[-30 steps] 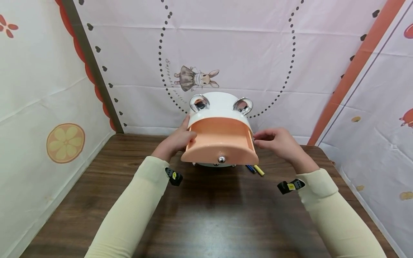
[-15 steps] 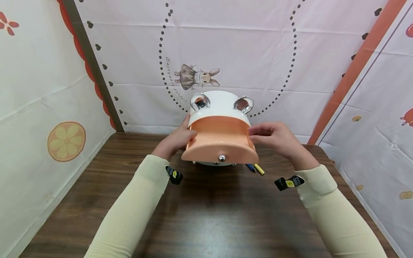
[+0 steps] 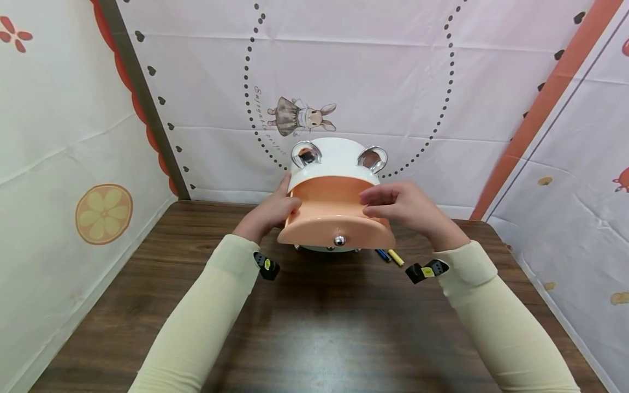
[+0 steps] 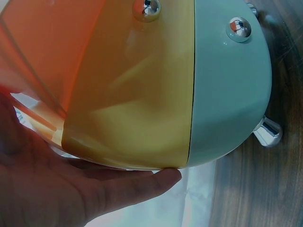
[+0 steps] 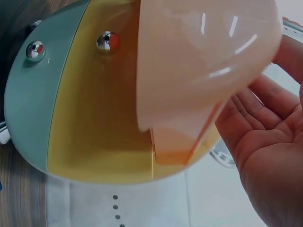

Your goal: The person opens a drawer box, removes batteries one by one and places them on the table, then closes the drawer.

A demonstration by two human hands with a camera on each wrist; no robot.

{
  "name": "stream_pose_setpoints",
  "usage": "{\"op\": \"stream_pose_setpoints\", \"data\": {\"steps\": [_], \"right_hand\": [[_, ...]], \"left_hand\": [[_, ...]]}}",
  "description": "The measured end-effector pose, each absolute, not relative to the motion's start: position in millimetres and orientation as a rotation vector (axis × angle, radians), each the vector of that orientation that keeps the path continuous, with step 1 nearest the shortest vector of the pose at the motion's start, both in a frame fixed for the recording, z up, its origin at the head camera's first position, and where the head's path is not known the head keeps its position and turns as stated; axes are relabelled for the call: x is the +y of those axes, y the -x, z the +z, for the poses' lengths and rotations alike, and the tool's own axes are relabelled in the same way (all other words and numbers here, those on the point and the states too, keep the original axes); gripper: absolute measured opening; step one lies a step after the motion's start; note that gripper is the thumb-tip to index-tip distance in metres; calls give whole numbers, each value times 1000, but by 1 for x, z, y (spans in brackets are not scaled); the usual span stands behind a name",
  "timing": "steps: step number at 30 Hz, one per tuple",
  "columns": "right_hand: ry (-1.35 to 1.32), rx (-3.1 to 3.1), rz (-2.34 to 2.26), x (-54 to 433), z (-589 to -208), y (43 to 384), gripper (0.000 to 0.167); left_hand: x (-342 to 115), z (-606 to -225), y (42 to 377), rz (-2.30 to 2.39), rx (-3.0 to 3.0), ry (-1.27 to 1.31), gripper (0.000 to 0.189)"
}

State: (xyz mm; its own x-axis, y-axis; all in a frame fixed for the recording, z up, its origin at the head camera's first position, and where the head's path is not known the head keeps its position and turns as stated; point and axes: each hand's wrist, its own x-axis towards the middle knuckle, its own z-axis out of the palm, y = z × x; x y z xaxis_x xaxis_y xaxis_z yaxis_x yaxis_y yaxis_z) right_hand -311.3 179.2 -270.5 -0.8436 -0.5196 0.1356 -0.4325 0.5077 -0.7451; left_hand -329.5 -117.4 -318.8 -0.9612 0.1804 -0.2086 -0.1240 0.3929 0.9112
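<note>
A small rounded chest of drawers [image 3: 339, 155] with silver ear-shaped loops stands at the back of the table. Its top peach drawer [image 3: 336, 232], with a silver knob, is pulled out. My left hand [image 3: 267, 215] rests against the chest's left side, thumb over the drawer's edge; in the left wrist view one finger [image 4: 137, 189] lies straight along the wall. My right hand [image 3: 405, 210] reaches over the drawer's right part with bent fingers. In the right wrist view, the drawer front hides my right fingertips, so whether they hold anything cannot be seen.
A blue stick-like piece [image 3: 383, 255] and a yellow one [image 3: 396, 257] lie on the brown wooden table [image 3: 314, 327], right of the chest. Below the peach drawer are a yellow drawer [image 5: 102, 118] and a green one [image 5: 38, 99]. Printed cloth walls [image 3: 383, 82] enclose the table.
My right hand has moved left, from beside the chest's right side to over the open drawer. My left hand stays on the left side; the drawer remains out.
</note>
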Motion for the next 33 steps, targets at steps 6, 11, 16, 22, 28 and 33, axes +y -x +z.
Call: {"op": "stream_pose_setpoints", "data": {"steps": [6,11,16,22,28,33], "right_hand": [[877,2624,-1180,168,-268,314,36],[874,2588,-1152,162,-268,319,32],[875,2585,-1088,156,-268,322,30],[878,2559,-1028,148,-269,324,29],[876,2516,-958,142,-268,326,31],[871,2465,-916,138,-266,329,30]], "left_hand": [[-118,-318,331,1594,2381,-49,92],[-117,-318,331,1593,2385,-58,92],[-118,-319,330,1587,2391,-57,92],[-117,-319,330,1592,2395,-63,92],[-117,-319,329,1599,2394,-59,93],[-117,-319,328,1606,2390,-77,94]]}}
